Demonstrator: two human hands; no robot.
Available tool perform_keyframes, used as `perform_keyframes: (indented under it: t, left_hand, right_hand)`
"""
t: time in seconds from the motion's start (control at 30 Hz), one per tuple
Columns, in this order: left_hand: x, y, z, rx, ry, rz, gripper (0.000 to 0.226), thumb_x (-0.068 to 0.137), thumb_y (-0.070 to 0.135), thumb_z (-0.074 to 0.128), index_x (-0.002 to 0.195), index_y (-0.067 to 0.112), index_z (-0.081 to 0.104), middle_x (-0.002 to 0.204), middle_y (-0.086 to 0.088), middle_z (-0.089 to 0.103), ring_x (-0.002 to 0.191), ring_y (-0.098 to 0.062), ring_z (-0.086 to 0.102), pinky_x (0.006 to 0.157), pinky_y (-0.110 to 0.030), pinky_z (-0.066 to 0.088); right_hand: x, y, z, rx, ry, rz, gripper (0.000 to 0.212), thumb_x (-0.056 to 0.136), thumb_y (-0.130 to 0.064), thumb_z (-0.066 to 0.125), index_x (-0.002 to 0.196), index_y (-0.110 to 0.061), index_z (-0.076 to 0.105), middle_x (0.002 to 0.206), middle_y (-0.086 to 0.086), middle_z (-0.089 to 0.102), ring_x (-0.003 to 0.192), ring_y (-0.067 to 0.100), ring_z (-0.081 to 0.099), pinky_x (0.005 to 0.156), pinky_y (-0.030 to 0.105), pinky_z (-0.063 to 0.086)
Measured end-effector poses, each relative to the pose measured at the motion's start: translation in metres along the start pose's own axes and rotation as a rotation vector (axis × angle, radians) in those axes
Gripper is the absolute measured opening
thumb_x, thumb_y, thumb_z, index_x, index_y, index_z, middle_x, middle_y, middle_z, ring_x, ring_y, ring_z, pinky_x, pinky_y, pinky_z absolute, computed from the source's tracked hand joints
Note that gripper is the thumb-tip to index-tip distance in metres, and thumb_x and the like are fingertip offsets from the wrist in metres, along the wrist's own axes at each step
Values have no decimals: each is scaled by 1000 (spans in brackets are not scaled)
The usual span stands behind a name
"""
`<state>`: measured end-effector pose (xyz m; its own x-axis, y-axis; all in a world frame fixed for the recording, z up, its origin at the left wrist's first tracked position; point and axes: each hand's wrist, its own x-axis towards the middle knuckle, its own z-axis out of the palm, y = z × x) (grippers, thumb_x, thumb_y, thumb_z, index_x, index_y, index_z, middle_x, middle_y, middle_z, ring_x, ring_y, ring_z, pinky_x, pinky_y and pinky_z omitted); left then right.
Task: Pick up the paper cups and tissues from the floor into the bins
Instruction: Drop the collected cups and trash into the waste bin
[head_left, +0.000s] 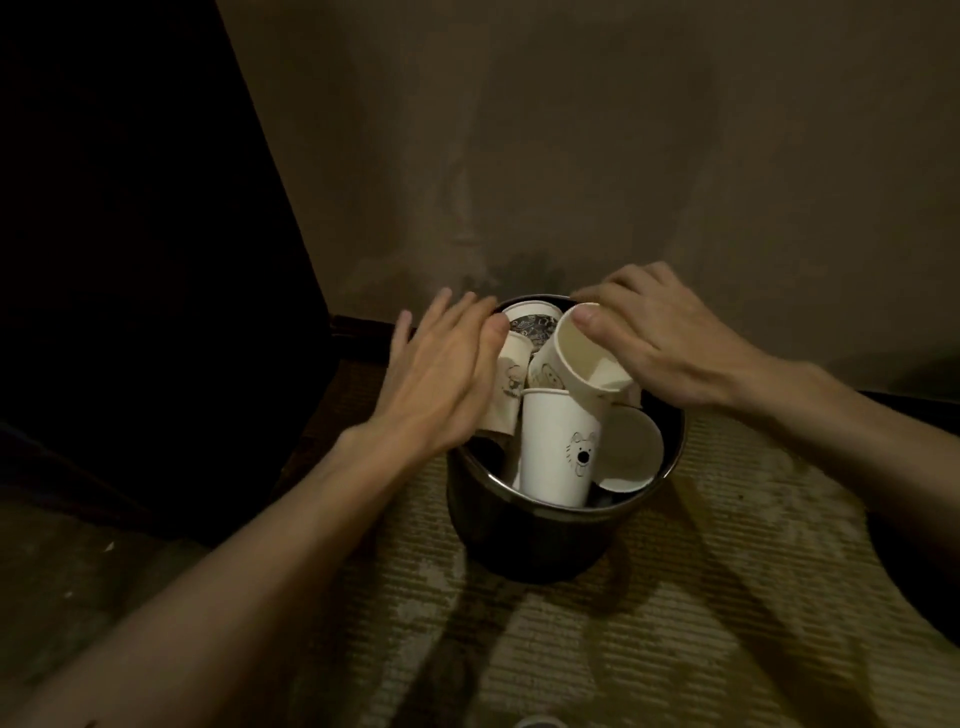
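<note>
A dark round bin (519, 535) stands on the mat by the wall and holds several white paper cups. One with a dog drawing (550, 457) stands rim down at the front. My right hand (670, 343) grips a tilted cup (582, 358) at the bin's far right, thumb on its rim and fingers curled over its far side. My left hand (441, 374) lies flat with straight fingers on a printed cup (506, 384) at the bin's left edge. A dark-patterned cup (535, 325) shows at the back, and another cup (628, 452) lies on its side at the right. No tissues are visible.
A dark piece of furniture (130, 260) fills the left side. A plain wall (571, 130) rises just behind the bin. A woven mat (675, 623) covers the floor in front. A pale rounded object (535, 722) peeks in at the bottom edge.
</note>
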<state>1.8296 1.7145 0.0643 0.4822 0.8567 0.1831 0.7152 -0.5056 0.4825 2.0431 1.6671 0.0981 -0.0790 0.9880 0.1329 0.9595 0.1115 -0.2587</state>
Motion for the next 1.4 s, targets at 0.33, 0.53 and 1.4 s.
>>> perform_keyframes:
  t: [0.33,0.53,1.4]
  left_hand:
    - [-55,-18,-144,190,-13,111,39,94,40,52,60,23,57,53,7,54,49,-7,54,45,-26,39]
    - [-199,-89,-263,444,-89,-11,38,83,54,33,61,30,53,56,7,56,44,-8,54,38,-25,38]
    - [-723,-449,-290,-335,589,-1534,14,93,38,60,103,28,59,93,7,61,83,-9,59,75,-34,54]
  right_hand:
    - [-17,-154,-1,445,341,-338,22,82,-35,58,77,-15,50,68,-9,47,62,10,46,56,20,35]
    - [-11,-330,51,747,-43,-607,17,81,-34,62,79,-22,51,67,-6,53,58,16,53,48,28,43]
    - [-32,-896,308,-191,-900,-1197,44,92,-44,60,131,-31,46,117,-9,53,98,3,52,80,24,49]
